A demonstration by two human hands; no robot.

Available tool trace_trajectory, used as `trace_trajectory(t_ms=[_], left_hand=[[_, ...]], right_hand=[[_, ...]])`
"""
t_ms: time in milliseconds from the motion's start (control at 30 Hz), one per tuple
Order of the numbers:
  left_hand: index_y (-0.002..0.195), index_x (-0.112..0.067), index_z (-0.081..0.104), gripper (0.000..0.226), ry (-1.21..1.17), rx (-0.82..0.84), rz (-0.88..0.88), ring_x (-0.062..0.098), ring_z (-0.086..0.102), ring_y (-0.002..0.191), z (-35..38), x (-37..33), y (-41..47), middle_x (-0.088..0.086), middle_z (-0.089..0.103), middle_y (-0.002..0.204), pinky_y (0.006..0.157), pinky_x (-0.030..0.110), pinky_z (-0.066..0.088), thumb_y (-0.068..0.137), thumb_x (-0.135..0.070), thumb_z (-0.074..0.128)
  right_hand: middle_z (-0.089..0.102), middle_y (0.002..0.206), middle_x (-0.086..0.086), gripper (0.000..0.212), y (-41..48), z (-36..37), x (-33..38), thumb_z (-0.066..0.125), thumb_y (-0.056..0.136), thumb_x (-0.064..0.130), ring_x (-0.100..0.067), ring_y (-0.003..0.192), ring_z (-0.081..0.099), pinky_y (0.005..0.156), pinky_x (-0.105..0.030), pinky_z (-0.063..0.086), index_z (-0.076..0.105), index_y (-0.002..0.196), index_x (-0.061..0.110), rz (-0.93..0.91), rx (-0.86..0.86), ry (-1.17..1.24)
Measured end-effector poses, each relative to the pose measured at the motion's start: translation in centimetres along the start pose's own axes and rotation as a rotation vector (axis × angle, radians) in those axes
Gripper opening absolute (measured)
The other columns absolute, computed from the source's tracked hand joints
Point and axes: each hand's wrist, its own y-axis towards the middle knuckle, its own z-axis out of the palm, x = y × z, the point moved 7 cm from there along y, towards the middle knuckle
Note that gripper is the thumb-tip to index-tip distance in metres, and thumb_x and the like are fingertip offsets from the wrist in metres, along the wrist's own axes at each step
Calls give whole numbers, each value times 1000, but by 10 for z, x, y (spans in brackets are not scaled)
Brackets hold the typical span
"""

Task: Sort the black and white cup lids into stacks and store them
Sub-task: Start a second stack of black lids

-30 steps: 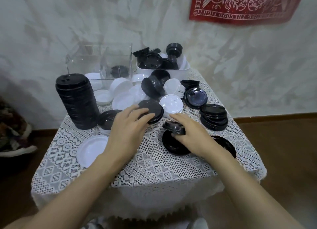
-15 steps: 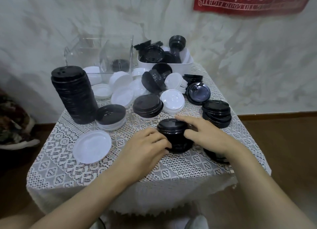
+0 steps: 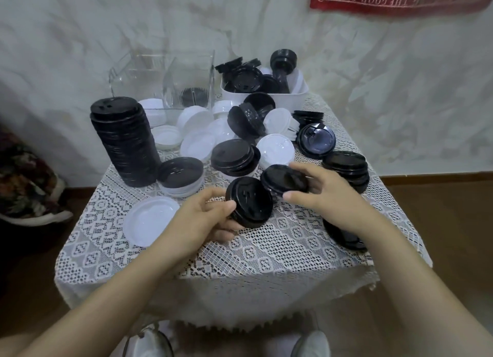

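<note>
Two small black lid stacks, tilted and lifted just above the bench, likely for nesting into one. Left stack pinched at its rim by the left hand, thumb on the near edge. Right stack clamped between thumb and fingers of the right hand, rim touching the other. Tall black stack well left; white lid near the left wrist.

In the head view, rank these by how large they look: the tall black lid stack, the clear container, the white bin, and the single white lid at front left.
1. clear container
2. tall black lid stack
3. white bin
4. single white lid

The bin and container sit farthest from the camera, so their true sizes are understated.
</note>
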Motion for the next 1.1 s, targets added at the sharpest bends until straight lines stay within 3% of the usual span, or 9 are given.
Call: trace_trajectory(t_ms=[200, 300, 433, 533, 600, 733, 833, 967, 1100], left_hand=[[124, -16, 62, 20, 53, -13, -66, 19, 71, 70, -7, 0, 0, 11, 75, 87, 65, 31, 64, 107, -11, 51], [133, -22, 58, 28, 133, -36, -50, 19, 70, 70, -4, 0, -2, 18, 65, 111, 68, 31, 64, 108, -14, 50], [153, -36, 42, 50, 403, -92, 66, 11, 70, 64, -6, -7, -6, -8, 57, 125, 59, 31, 60, 106, -26, 55], [155, -42, 36, 69, 700, -54, 137, -3, 63, 62, -3, -13, -11, -11, 64, 125, 61, 21, 45, 94, -42, 68], [157, -45, 34, 82, 816, -25, 151, -7, 62, 76, -1, -13, -12, -18, 59, 137, 70, 21, 42, 86, -51, 75], [159, -45, 28, 99, 926, 70, 120, 12, 57, 128, -2, -13, -10, -23, 41, 158, 99, 27, 45, 77, -59, 80], [159, -45, 29, 97, 963, 70, 145, 9, 52, 135, 0, -15, -9, -23, 40, 158, 110, 32, 44, 79, -56, 81], [150, -48, 42, 77, 980, -40, 272, 4, 54, 122, 2, -21, -9, -22, 56, 143, 91, 25, 44, 82, -54, 78], [145, -52, 44, 72, 1048, -107, 302, 4, 58, 96, 2, -19, -6, -20, 65, 131, 71, 22, 37, 81, -63, 74]], right_hand=[[51, 150, 17, 76, -2, 7, 1, 75, 85, 52, -11, 137, 50, 114, -45, 41, 42, 152, 41, -25, 7, -284], [42, 158, 16, 83, 1, 10, -2, 74, 87, 53, -12, 143, 43, 116, -44, 39, 34, 158, 39, -4, 37, -352], [49, 150, 15, 78, -1, 7, 5, 76, 85, 53, -12, 137, 48, 113, -41, 41, 42, 153, 39, -31, 0, -344], [59, 137, 20, 72, -7, -1, 13, 79, 75, 61, -7, 126, 57, 109, -42, 46, 53, 141, 46, -56, -55, -212], [60, 134, 24, 79, -10, 6, 18, 77, 64, 68, -1, 123, 59, 109, -41, 48, 55, 137, 50, -66, 17, -124], [49, 134, 28, 88, -13, 31, 24, 80, 65, 65, 2, 124, 54, 111, -37, 45, 50, 145, 46, -83, 136, -182], [49, 140, 24, 87, -13, 38, 22, 87, 74, 50, -1, 128, 52, 114, -37, 43, 45, 150, 43, -55, 216, -213], [49, 142, 20, 93, -11, 40, 27, 88, 75, 46, -1, 127, 51, 110, -26, 42, 39, 154, 43, -43, 214, -239], [41, 134, 29, 102, -8, 48, 28, 84, 64, 64, 0, 124, 50, 111, -33, 44, 37, 153, 46, -51, 192, -256]])
